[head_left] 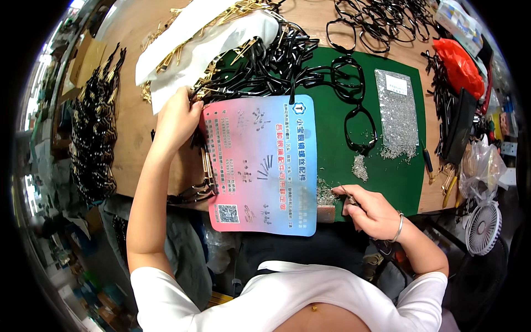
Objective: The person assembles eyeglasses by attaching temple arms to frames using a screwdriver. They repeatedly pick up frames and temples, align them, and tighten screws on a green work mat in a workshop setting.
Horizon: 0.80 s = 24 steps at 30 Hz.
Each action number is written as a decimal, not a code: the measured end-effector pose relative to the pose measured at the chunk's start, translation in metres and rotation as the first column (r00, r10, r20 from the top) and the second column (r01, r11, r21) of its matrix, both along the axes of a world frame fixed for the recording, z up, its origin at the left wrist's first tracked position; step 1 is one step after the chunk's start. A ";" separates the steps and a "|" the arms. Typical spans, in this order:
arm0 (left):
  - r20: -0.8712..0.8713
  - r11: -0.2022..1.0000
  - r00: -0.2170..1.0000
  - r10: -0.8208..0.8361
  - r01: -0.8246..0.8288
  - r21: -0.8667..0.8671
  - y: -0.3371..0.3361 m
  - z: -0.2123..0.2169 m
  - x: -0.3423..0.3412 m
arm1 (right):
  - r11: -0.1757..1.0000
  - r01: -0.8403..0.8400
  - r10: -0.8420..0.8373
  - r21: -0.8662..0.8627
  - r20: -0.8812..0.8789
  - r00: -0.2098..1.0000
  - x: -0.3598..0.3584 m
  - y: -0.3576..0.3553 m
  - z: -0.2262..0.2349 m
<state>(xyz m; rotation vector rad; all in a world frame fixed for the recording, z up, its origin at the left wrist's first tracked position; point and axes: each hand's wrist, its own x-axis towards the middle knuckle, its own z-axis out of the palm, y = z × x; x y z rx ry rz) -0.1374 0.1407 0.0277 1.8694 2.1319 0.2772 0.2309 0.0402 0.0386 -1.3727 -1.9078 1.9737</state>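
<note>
My left hand (180,120) is at the near left edge of a heap of black eyeglass temples (260,66), beside a white sheet (160,91). Its fingers are curled in, and what they hold is hidden. My right hand (371,210) grips a slim screwdriver (354,200), its thin tip over a small pile of tiny metal screws (325,195). Between my hands lies a pink and blue printed mat (260,141) with small groups of screws and pins on it. Right of it, black eyeglass frames (360,130) rest on a green mat (395,182).
A clear bag of screws (397,110) lies on the green mat, with another screwdriver (427,161) near its right edge. More temples (99,127) line the left side. More frames (387,22) are piled at the back. A red bag (458,66) and white fan (483,226) are at right.
</note>
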 end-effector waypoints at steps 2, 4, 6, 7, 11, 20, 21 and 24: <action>0.080 0.999 0.997 -0.019 0.022 -0.032 0.005 -0.001 -0.009 | 0.998 0.012 -0.010 -0.062 0.024 1.000 -0.002 -0.001 0.000; 0.152 0.997 0.988 -0.039 0.049 -0.065 0.011 0.010 -0.005 | 0.999 0.008 -0.008 0.031 -0.004 1.000 -0.001 -0.002 -0.004; 0.187 0.999 0.982 -0.041 0.042 -0.003 0.011 0.019 -0.002 | 0.998 0.019 -0.018 0.067 -0.014 1.000 -0.001 -0.003 -0.005; 0.210 0.993 0.972 -0.110 0.097 0.072 0.012 0.019 -0.002 | 0.998 0.033 -0.032 0.058 -0.010 0.999 0.000 -0.004 -0.006; 0.066 0.927 0.969 -0.239 0.207 0.312 0.046 0.007 0.029 | 0.997 0.007 -0.001 -0.078 0.080 0.997 -0.012 0.003 0.004; -0.546 0.909 0.823 -0.159 0.338 0.245 0.075 -0.020 0.033 | 0.973 0.044 -0.038 0.226 -0.031 0.999 0.002 -0.016 -0.012; -0.544 0.882 0.817 -0.193 0.387 0.269 0.067 -0.007 0.036 | 0.956 0.073 -0.050 0.283 -0.087 0.995 0.005 -0.017 -0.015; -0.123 0.973 0.984 -0.129 0.149 0.174 0.049 0.023 0.037 | 0.991 0.112 -0.106 0.067 -0.092 0.990 0.016 -0.006 -0.004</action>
